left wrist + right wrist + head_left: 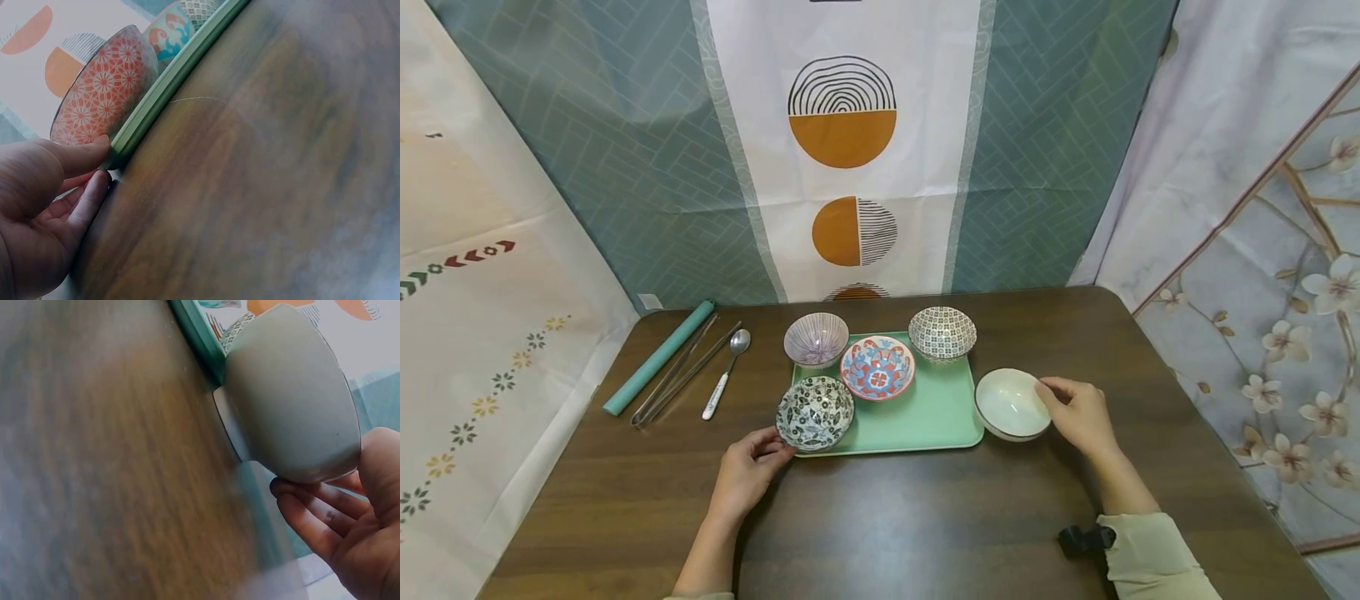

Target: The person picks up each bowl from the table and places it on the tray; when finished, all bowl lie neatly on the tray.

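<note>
My left hand [751, 468] pinches the near-left corner of a green tray [898, 427], thumb above and fingers below in the left wrist view. Right by that thumb stands a bowl with a dark leaf pattern inside [816, 413]; its outside [103, 87] is red with white flowers. At the tray's right side, my right hand [1081, 415] grips a white bowl [1012, 405] by its rim. The thumb lies over the rim and the fingers support the wall from outside [294, 406]. A red-and-blue patterned bowl [877, 368] sits on the tray.
A purple-striped bowl [816, 340] and a checkered bowl [942, 333] stand at the tray's back corners. To the left lie a teal stick-shaped case [658, 358], metal tongs [685, 377] and a spoon [727, 373] on the brown table [880, 525]. Curtains hang behind the table.
</note>
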`<state>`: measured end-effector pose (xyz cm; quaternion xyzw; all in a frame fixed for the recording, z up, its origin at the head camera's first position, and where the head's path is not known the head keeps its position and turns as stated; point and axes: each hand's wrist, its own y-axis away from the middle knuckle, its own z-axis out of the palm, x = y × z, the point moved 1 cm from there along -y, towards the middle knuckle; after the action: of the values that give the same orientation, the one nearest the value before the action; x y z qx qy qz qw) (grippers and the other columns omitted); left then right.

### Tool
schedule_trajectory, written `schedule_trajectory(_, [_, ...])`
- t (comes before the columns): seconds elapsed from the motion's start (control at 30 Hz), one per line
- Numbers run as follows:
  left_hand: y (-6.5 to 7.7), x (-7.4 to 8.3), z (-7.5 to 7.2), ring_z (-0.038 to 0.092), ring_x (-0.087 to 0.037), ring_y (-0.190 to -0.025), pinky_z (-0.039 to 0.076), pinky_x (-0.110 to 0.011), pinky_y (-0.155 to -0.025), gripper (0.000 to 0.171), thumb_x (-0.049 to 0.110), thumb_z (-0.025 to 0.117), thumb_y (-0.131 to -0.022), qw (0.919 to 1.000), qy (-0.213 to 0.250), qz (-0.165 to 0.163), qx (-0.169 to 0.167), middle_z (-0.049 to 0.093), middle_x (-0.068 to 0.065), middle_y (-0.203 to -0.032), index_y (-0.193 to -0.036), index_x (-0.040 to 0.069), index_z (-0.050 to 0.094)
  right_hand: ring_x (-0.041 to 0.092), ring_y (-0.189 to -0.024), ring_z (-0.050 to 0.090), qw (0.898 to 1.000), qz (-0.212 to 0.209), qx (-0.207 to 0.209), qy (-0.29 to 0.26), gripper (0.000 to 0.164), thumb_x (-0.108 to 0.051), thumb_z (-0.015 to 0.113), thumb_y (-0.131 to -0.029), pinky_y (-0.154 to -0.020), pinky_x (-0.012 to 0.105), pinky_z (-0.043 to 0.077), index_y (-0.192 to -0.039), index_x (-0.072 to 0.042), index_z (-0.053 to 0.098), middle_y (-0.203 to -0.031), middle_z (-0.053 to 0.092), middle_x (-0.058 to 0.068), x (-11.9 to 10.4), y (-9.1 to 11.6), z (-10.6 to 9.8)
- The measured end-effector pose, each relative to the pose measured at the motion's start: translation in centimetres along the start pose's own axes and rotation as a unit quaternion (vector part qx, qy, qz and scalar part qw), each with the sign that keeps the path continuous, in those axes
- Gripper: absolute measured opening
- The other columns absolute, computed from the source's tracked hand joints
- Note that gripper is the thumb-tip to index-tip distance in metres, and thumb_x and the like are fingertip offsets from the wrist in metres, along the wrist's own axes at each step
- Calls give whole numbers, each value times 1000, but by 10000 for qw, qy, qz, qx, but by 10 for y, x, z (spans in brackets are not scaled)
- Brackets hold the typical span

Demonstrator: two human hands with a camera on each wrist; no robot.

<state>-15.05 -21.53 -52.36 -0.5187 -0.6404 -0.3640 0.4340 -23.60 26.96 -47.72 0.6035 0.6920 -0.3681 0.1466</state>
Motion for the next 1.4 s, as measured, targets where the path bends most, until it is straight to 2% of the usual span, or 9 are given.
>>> schedule_trajectory(0.3, [1, -1, 0, 70, -16, -91, 54, -15, -73, 37, 2, 79, -87, 9999, 72, -79, -31, 72, -16, -101, -121, -7, 68, 32, -85, 71, 9997, -89, 204, -43, 20, -10, 70, -95, -66, 12, 48, -104, 6, 76, -94, 75, 20, -9, -8, 2])
schedule_trajectory(0.5, [2, -1, -1, 69, -15, -90, 54, -16, -73, 35, 2, 79, -87, 9999, 44, -100, -45, 72, -16, -100, -120, -7, 68, 32, -82, 71, 9991, -137, 153, -368, 20, -9, 69, -95, -64, 13, 49, -104, 7, 76, -93, 75, 21, -31, -21, 5])
schedule_trajectory(0.63, [2, 0, -1, 70, -13, -88, 55, -17, -74, 34, 1, 78, -87, 9999, 28, -122, -52, 72, -15, -99, -119, -6, 69, 32, -82, 71, 9977, -90, -24, -674, 19, -7, 68, -95, -65, 14, 50, -104, 8, 75, -93, 75, 22, -48, -27, 15])
schedule_trajectory(0.7, [2, 0, -1, 70, -13, -88, 55, -17, -74, 34, 0, 78, -87, 9999, 49, -126, -57, 72, -15, -99, -119, -6, 68, 30, -81, 71, 9968, -75, -163, -778, 18, -6, 68, -95, -65, 16, 51, -104, 8, 75, -93, 75, 21, -54, -26, 23])
schedule_trajectory(0.9, [4, 2, 0, 70, -17, -91, 55, -16, -74, 36, 1, 78, -87, 9998, 93, -129, -72, 72, -16, -101, -120, -6, 68, 28, -80, 72, 9948, -195, -576, -817, 15, -5, 70, -93, -69, 36, 59, -101, 6, 76, -92, 75, 18, -60, -17, 49])
schedule_trajectory(1.0, [5, 2, 0, 70, -18, -91, 55, -16, -73, 36, 1, 79, -87, 9999, 85, -74, -81, 72, -16, -101, -120, -8, 68, 24, -77, 71, 9947, -305, -676, -714, 13, -6, 70, -93, -68, 34, 58, -99, 4, 77, -90, 76, 14, -60, -12, 58])
schedule_trajectory(1.2, [5, 4, 0, 70, -18, -90, 55, -16, -73, 34, 1, 79, -87, 10000, -18, -69, -43, 72, -16, -100, -119, -8, 68, 19, -68, 67, 9966, -625, -348, -415, 13, -12, 72, -94, -63, 33, 56, -96, 1, 76, -79, 74, 7, -61, -4, 61])
schedule_trajectory(1.3, [6, 4, 0, 70, -18, -90, 54, -16, -73, 33, 0, 78, -87, 10000, -50, -81, -19, 72, -16, -100, -118, -7, 69, 20, -69, 67, 9970, -677, -99, -365, 17, -16, 72, -95, -64, 34, 57, -98, 0, 76, -81, 74, 8, -60, -1, 57])
schedule_trajectory(1.4, [6, 4, 1, 71, -20, -91, 54, -16, -74, 31, -1, 77, -88, 9999, -123, -37, -1, 73, -17, -100, -117, -7, 69, 23, -73, 69, 9980, -574, -52, -270, 20, -19, 70, -97, -68, 39, 58, -103, 0, 75, -86, 75, 9, -58, 4, 50])
